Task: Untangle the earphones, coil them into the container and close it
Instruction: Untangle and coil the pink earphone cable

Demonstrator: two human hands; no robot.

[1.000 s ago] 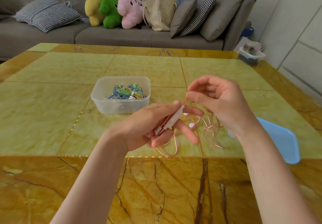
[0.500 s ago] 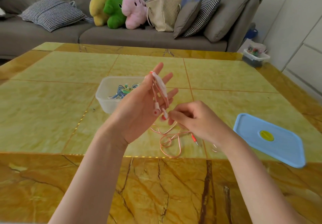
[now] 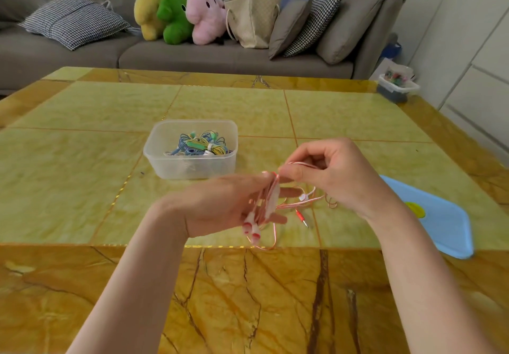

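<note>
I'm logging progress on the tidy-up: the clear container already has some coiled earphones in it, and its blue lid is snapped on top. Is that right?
Not quite. The head view shows the clear container open, with blue, green and yellow earphones inside. The blue lid lies flat on the table, apart from the container, beyond the person's right forearm.

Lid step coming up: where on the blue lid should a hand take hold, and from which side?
Probably the near right corner of the blue lid, taken by the right hand from the right. It lies flat on the table, so only its rim offers purchase, and that corner sits nearest the table edge; the right forearm covers its left end.
</note>
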